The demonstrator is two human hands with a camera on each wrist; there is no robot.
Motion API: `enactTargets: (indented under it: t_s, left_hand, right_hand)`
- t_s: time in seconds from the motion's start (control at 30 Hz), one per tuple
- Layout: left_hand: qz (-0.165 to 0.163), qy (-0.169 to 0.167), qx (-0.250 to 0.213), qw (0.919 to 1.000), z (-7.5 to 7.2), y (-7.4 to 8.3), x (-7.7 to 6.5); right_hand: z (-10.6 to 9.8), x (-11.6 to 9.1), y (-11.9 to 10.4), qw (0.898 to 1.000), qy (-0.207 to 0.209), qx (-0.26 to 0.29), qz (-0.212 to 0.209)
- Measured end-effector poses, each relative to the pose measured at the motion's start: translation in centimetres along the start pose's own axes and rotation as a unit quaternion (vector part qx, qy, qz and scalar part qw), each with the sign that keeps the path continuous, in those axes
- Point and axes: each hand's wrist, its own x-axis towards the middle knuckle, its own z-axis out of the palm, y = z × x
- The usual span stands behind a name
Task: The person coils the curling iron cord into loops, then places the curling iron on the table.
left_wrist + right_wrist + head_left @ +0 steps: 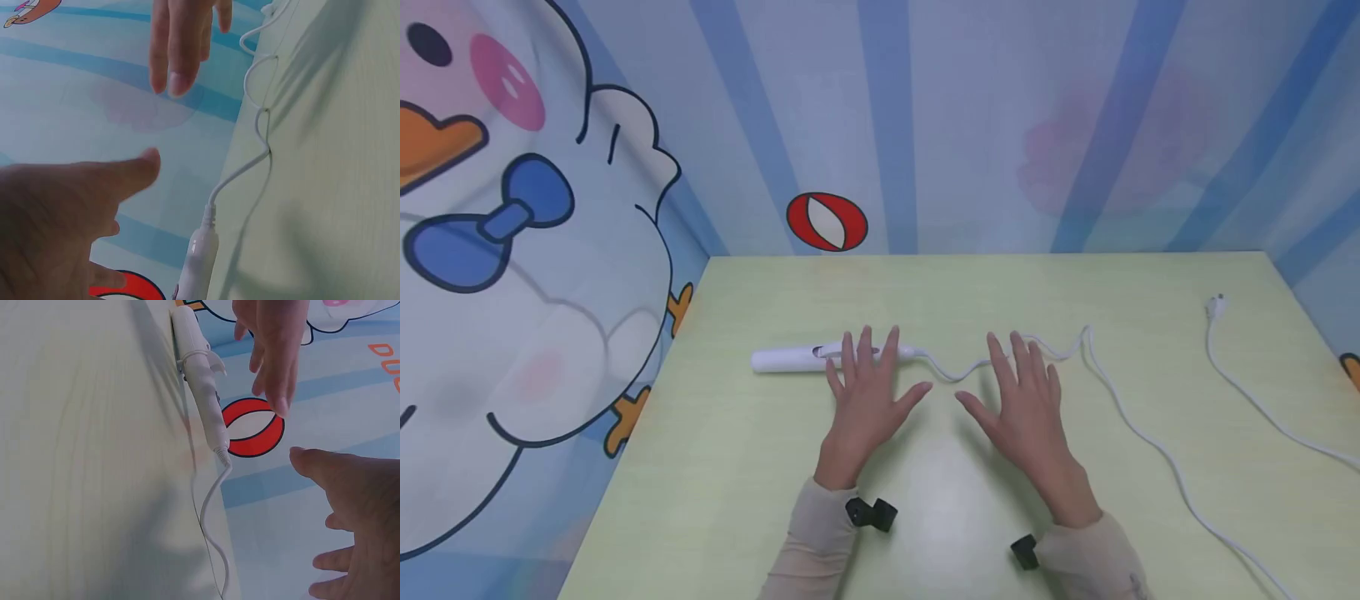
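Observation:
A white curling iron point(784, 360) lies lengthwise on the table, its barrel end toward the left. My left hand point(867, 404) hovers over its handle with fingers spread and straight, covering part of it in the head view. To the right, my right hand point(1032, 415) is held with straight fingers over the white cord point(953, 379), holding nothing. The thumbs point toward each other with a gap between them. In the right wrist view, the curling iron point(205, 400) shows its small lever, apart from both hands.
The cord runs right and off the table's front edge side. Its plug point(1217, 307) lies near the back right corner. A pale wooden table point(715, 500) meets a wall point(970, 125) printed with cartoons behind. Black straps with small blocks sit at both wrists.

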Motion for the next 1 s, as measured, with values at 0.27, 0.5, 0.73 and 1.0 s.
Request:
enactTargets:
  t_s: [0.27,0.5,0.73,1.0]
  left_hand:
    - [-0.015,0.010,0.014,0.9997,-0.7,-2.4,0.9]
    - [-0.073,-0.035,0.009,0.9967,-1.3,-5.1,2.1]
    - [-0.110,-0.057,0.010,0.9923,-1.3,-7.7,3.1]
    - [-0.087,-0.061,0.009,0.9943,-1.3,-9.7,3.8]
  right_hand:
    - [0.4,1.2,0.7,0.999,-0.023,0.036,-0.016]
    - [1.3,2.1,1.2,0.996,-0.070,0.049,-0.014]
    - [2.0,2.4,1.7,0.995,-0.100,0.019,-0.019]
    - [2.6,2.5,1.9,0.994,-0.108,-0.007,-0.028]
